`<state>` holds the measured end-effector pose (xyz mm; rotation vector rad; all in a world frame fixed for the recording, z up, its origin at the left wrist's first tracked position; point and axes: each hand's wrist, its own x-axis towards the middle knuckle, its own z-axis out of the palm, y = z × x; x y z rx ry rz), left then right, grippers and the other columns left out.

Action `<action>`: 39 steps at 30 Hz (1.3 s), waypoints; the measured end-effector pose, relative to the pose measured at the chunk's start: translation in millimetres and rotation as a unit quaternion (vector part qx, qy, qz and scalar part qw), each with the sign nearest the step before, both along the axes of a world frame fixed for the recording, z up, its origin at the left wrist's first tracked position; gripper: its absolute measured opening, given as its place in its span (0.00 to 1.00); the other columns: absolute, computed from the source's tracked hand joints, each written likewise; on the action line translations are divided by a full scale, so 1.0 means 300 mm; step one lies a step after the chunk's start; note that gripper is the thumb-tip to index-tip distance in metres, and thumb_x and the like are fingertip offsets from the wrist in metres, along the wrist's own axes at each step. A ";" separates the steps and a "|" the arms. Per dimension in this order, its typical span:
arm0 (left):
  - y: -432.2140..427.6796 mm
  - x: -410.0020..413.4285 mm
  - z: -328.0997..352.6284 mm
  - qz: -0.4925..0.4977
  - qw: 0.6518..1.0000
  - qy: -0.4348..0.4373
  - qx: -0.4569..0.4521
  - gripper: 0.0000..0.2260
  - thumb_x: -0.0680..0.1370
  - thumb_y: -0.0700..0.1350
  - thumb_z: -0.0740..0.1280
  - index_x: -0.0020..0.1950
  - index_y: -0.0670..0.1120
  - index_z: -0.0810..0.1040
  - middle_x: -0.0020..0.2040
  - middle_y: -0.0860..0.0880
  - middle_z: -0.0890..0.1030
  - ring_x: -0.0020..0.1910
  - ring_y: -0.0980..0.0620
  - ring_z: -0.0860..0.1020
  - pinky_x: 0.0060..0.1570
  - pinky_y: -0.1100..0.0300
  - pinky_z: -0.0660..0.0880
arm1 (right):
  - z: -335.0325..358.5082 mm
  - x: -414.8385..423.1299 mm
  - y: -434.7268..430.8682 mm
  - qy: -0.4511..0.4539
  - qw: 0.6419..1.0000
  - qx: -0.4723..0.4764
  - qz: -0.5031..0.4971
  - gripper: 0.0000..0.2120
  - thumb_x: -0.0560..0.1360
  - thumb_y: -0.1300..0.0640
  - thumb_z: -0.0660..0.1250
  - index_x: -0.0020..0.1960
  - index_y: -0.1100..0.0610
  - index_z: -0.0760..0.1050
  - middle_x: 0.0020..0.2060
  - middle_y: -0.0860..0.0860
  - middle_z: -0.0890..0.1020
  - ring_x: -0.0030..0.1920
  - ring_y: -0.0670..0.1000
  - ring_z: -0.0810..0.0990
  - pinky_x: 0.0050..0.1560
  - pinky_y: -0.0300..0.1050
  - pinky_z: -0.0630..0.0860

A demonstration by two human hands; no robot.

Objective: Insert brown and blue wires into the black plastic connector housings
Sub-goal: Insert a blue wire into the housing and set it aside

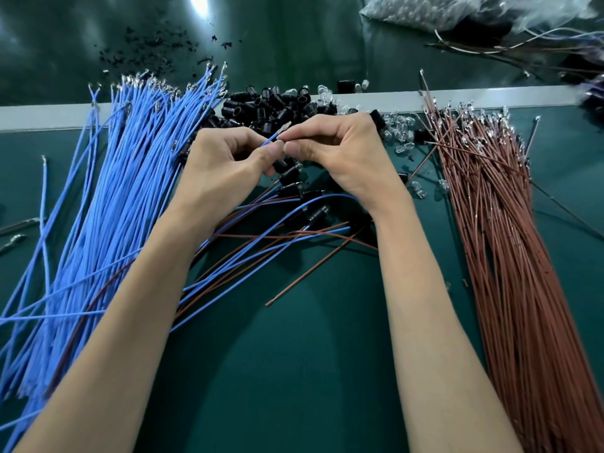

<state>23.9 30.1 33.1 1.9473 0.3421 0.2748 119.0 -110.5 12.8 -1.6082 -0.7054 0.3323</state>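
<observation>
Your left hand (pixel 225 161) & right hand (pixel 336 152) meet fingertip to fingertip at mid-counter, both w/ fingers curled. Btwn them is one blue wire (pixel 270 139): the left hand pinches it btwn thumb & fingers, the right hand pinches it just below its metal terminal (pixel 286 126), which points up & to the right, bare. Just under your left thumb sits a black housing (pixel 283 165); can't tell if any finger holds it or if it lies on the counter.

Below your wrists & btwn your forearms lie loose blue & brown wires (pixel 277 237), crossed over each other, some ending in black housings.

Beyond your fingers: a pile of black housings (pixel 274 104) against a pale strip (pixel 49 117) that runs across the counter, w/ small clear bulbs (pixel 397 130) spilled to its right.

Far left: the blue wire bundle (pixel 130 178), fanned, terminals pointing away from you. Far right: the brown wire bundle (pixel 506 243), same way round.

All on the dark green counter (pixel 294 371). Past the strip: black scraps (pixel 147 50) at left, clear plastic bags (pixel 457 9) at upper right.
</observation>
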 end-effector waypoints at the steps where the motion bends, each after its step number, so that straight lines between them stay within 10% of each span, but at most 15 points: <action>1: -0.002 0.000 -0.001 -0.002 1.000 -0.002 0.000 0.09 0.77 0.46 0.69 0.37 0.47 0.81 0.32 0.48 0.79 0.32 0.50 0.71 0.37 0.55 0.68 | 0.002 0.001 -0.002 0.000 1.000 0.001 0.000 0.10 0.69 0.66 0.74 0.49 0.57 0.81 0.39 0.50 0.84 0.41 0.43 0.82 0.47 0.36 0.76; 39: -0.005 0.002 -0.001 -0.003 0.997 -0.015 -0.076 0.08 0.77 0.45 0.69 0.37 0.49 0.79 0.27 0.57 0.77 0.28 0.62 0.70 0.31 0.71 0.67 | 0.015 -0.010 0.010 -0.060 0.998 0.004 -0.007 0.09 0.71 0.68 0.71 0.49 0.58 0.81 0.36 0.50 0.82 0.34 0.40 0.80 0.40 0.34 0.76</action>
